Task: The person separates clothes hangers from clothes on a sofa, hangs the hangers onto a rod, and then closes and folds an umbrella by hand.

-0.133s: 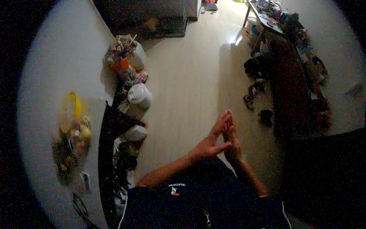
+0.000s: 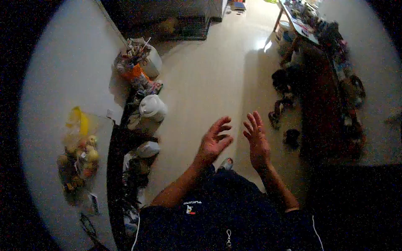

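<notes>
My left hand [image 2: 214,141] is raised in front of my dark shirt [image 2: 247,213], fingers apart and slightly curled, with nothing in it. To its right, my right hand [image 2: 257,140] is up with its fingers spread, also holding nothing. A gap separates the two hands, and the pale floor [image 2: 201,83] shows between and beyond them. Below the hands, one foot [image 2: 226,163] is visible on the floor.
On the left stand a white lidded container [image 2: 153,107], a filled bin [image 2: 151,62] and an orange item [image 2: 136,74]; bags [image 2: 86,154] hang on the wall. At right are a dark red bench-like surface [image 2: 320,104], shoes [image 2: 292,138] and a cluttered table [image 2: 299,27].
My hands were together at the fingers and have moved apart, the left one to the left. The foot has come into view below them, and the view has shifted slightly.
</notes>
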The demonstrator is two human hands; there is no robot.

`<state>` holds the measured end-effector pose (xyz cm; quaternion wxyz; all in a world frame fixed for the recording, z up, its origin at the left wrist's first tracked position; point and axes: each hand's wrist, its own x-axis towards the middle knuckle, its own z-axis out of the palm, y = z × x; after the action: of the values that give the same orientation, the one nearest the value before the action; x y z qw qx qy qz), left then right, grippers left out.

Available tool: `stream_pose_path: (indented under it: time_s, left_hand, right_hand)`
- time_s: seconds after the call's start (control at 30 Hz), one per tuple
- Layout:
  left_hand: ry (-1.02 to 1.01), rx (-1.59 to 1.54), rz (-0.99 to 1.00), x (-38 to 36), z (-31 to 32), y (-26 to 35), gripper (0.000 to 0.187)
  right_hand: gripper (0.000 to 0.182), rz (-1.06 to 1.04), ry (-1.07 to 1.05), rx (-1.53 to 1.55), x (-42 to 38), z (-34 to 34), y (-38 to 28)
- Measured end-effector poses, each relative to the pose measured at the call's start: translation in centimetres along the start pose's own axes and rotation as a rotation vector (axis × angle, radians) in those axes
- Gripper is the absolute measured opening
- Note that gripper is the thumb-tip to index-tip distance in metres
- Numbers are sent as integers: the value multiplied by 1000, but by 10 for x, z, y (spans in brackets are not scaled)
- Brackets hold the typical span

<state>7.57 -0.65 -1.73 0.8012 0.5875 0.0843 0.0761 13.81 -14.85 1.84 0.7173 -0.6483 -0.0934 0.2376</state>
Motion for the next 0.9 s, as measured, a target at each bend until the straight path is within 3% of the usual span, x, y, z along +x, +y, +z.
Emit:
stream_pose_path:
  time_s: [0.03, 0.13, 0.23, 0.27, 0.3, 0.4, 0.5, 0.57, 0.63, 0.7, 0.77, 0.87, 0.9]
  left_hand:
    - [63, 130, -35, 15, -60, 24, 47]
    - [273, -60, -126, 48, -42, -24, 34]
    - [346, -109, -234, 73, -48, -53, 29]
    - [333, -101, -239, 98, -56, -54, 25]
    - [264, -32, -173, 136, -102, -65, 21]
    - [168, 72, -261, 222, -91, -72, 16]
    - [62, 108, -182, 288, -76, -89, 22]
    - [15, -1, -193, 333, -54, -90, 22]
    - [-62, 75, -86, 379, -44, -89, 29]
    - [-84, 185, -39, 403, -34, -107, 34]
    - [-86, 115, -132, 418, -24, -165, 40]
    - [-35, 40, -185, 503, -9, -170, 41]
    - [-7, 24, -224, 460, -16, -175, 41]
  right_hand:
    - [59, -51, -39, 175, 35, 42, 19]
    - [58, 88, 29, 54, 69, -10, 18]
    - [54, 170, 113, 134, 89, -31, 46]
    - [52, 161, 137, 180, 108, -34, 56]
    - [49, 59, 166, 282, 142, -11, 104]
    - [38, 78, 247, 312, 199, -48, 112]
    - [26, 26, 253, 432, 238, -81, 127]
    - [25, -1, 265, 405, 270, -104, 116]
    - [26, -69, 292, 342, 313, -119, 92]
    - [29, -1, 342, 388, 338, -138, 91]
    - [34, 127, 433, 434, 351, -172, 128]
    - [39, 25, 382, 432, 444, -219, 109]
    - [39, 54, 400, 393, 409, -206, 110]
